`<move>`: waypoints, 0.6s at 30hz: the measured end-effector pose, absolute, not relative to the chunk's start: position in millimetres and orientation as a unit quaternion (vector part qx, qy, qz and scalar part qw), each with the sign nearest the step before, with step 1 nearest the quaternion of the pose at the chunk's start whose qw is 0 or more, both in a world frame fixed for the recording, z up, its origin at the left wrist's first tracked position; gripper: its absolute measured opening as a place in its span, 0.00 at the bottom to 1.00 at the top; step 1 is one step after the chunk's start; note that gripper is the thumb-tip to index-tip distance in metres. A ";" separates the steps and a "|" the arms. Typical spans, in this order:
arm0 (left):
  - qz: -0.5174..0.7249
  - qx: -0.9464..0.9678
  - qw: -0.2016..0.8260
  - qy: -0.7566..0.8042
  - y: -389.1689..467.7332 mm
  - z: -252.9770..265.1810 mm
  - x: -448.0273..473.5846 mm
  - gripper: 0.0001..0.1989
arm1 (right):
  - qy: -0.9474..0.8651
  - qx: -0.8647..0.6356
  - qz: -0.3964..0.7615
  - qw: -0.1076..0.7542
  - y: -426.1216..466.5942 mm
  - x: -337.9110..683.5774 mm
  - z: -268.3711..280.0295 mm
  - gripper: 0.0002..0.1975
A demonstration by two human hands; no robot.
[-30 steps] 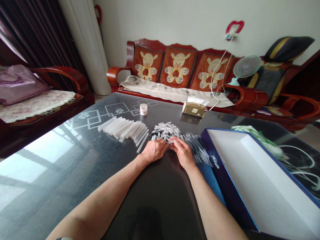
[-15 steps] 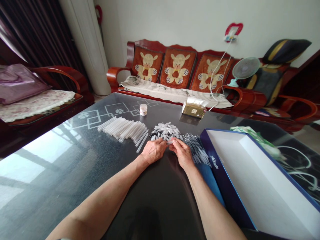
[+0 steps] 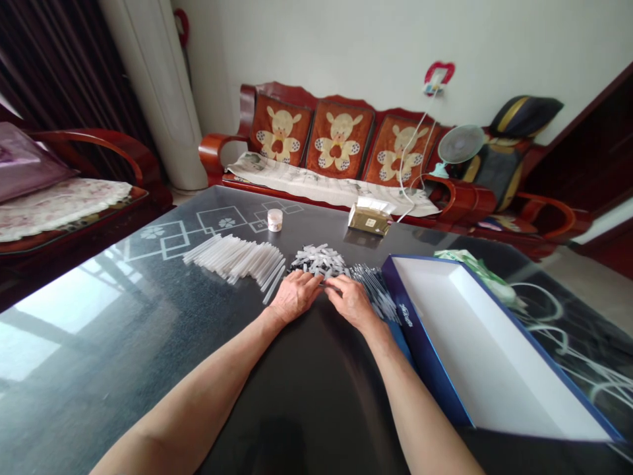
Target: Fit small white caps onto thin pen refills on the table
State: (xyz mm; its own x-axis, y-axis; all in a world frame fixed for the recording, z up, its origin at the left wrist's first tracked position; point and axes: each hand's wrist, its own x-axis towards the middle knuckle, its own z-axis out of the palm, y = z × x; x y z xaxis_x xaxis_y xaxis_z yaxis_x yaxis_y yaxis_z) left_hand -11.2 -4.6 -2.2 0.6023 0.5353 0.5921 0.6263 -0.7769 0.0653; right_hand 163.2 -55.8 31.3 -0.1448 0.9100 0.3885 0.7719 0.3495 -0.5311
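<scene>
My left hand [image 3: 297,295] and my right hand [image 3: 350,300] meet at the near side of a heap of short white and black pieces [image 3: 320,259]. Fingers of both hands are pinched together around something small between them, too small to name. To the left of my left hand lies a row of translucent white plastic tubes [image 3: 236,258]. Close by my right hand, thin dark-and-clear sticks [image 3: 374,288] lie in a bundle against the box, partly behind the hand.
A large open blue box with a white inside [image 3: 494,330] stands on the right of the dark glossy table [image 3: 163,356]. Farther back are a small white jar [image 3: 275,220] and a tissue box [image 3: 368,218]. White cables [image 3: 558,330] and a green-white bag [image 3: 477,272] lie beyond the box.
The view has shifted slightly to the right. My right hand has turned more palm-down, and its fingertips have drawn nearer to those of my left hand.
</scene>
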 end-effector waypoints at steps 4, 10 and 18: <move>-0.366 -0.878 0.079 -0.297 -5.7 0.8 -11.6 0.19 | -0.788 -0.569 0.019 0.237 -61.2 176.2 56.3 0.10; -0.452 -0.825 0.081 -0.329 -1.7 0.4 -15.2 0.22 | -0.682 -0.665 -0.086 0.291 -84.3 276.7 90.8 0.11; -0.450 -0.832 0.053 -0.320 2.0 -3.7 -15.4 0.18 | -0.489 -0.871 0.027 0.050 -107.4 374.6 65.5 0.11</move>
State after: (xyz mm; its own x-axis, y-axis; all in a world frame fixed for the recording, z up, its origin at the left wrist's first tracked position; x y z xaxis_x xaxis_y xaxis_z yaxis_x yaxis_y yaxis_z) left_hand -15.4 2.0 -3.7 0.3909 0.4856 0.7819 0.5801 -0.7895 0.2003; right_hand 374.6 -107.4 65.5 0.5208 0.8536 0.0031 0.8483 -0.5172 -0.1137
